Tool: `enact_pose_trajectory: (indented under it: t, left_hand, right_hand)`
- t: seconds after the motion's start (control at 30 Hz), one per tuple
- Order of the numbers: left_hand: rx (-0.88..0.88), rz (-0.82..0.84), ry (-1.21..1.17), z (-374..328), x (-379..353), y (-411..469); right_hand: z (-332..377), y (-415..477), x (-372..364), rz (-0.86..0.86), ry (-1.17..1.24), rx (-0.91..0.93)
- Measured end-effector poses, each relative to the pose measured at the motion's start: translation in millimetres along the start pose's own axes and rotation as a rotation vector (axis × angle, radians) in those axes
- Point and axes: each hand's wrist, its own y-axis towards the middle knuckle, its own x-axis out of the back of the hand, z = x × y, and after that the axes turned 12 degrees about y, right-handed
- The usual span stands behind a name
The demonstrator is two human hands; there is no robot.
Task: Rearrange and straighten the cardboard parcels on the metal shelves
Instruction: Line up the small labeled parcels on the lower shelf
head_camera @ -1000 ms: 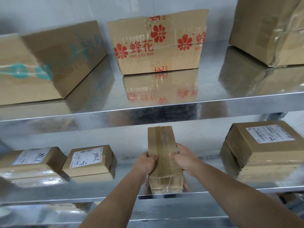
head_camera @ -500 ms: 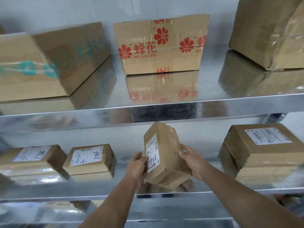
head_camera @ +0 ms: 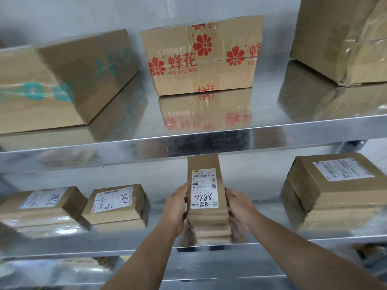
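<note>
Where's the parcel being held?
Head view centre: the parcel is mid lower shelf, gripped by left hand and right hand, below the Bee & Flower box.

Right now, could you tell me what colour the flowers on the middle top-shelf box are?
The flowers are red; head view shows them best.

Your left hand [head_camera: 178, 204] and right hand [head_camera: 238, 206] cover both long sides of the parcel [head_camera: 206, 164] you grip, and your fingers vanish behind it. The fine print on its label [head_camera: 204, 188] is too small to read. The box with teal print [head_camera: 62, 80] is blurred and cut by the left edge. The taped box [head_camera: 343, 38] runs off the top and right. The leftmost small parcel [head_camera: 39, 206] is blurred and clipped too. Under the lower shelf [head_camera: 104, 251], everything smears beyond telling.
</note>
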Motion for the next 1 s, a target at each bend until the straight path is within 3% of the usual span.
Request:
enact_pose_trajectory:
  t: [0.13,0.3,0.5,0.73,1.0]
  left_hand:
    - [-0.004,0.07,-0.012,-8,-7,-1]
    - [-0.018,0.111,-0.013,-3,-13,4]
    - [-0.076,0.057,0.002,0,-17,8]
    - [-0.087,0.048,0.026,-2,-17,16]
    - [-0.078,-0.02,0.094,3,-19,26]
  right_hand:
    - [6,-7,-7,0.054,0.098,-0.079]
    - [10,-8,-18,0.052,0.213,-0.016]
    - [11,-4,-26,-0.02,0.122,0.109]
    - [10,-6,-28,0.06,-0.017,0.111]
    - [8,-8,-28,0.04,-0.203,0.124]
